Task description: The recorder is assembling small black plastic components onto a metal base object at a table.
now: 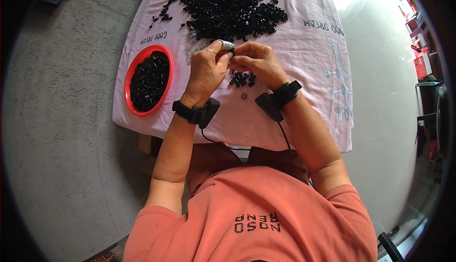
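Left hand (207, 69) and right hand (260, 62) pinch a small black part (232, 51) between their fingertips, apparently to steady it; black pile (228, 5) beyond them and red bowl (161, 49) leftward seemingly sit within reach.

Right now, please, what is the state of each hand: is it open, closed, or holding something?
Left hand: closed, pinching a small black piece, mostly hidden by fingers.
Right hand: closed, fingertips pinched at the same piece.
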The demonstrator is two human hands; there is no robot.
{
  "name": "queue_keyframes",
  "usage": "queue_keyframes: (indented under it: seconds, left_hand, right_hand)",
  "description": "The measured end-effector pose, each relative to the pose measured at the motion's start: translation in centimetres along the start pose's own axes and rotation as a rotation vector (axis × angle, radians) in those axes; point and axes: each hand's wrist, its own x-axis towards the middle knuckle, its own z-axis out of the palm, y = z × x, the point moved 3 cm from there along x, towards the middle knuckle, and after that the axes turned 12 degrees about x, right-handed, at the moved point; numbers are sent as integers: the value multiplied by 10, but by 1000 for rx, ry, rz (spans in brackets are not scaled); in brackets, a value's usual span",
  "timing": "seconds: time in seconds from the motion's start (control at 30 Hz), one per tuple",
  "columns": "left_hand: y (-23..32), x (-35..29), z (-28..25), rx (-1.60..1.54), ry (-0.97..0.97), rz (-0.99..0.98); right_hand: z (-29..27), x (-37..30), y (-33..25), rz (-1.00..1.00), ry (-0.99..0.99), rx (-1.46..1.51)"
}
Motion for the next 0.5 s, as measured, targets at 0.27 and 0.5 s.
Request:
queue_keyframes:
  seconds: [0.27,0.5]
  left_hand:
    - [6,0,-3,128,-53,84]
    - [6,-2,2,183,0,91]
  right_hand:
    - [-3,-1,1,21,-8,-44]
    - [0,-3,0,13,-2,-46]
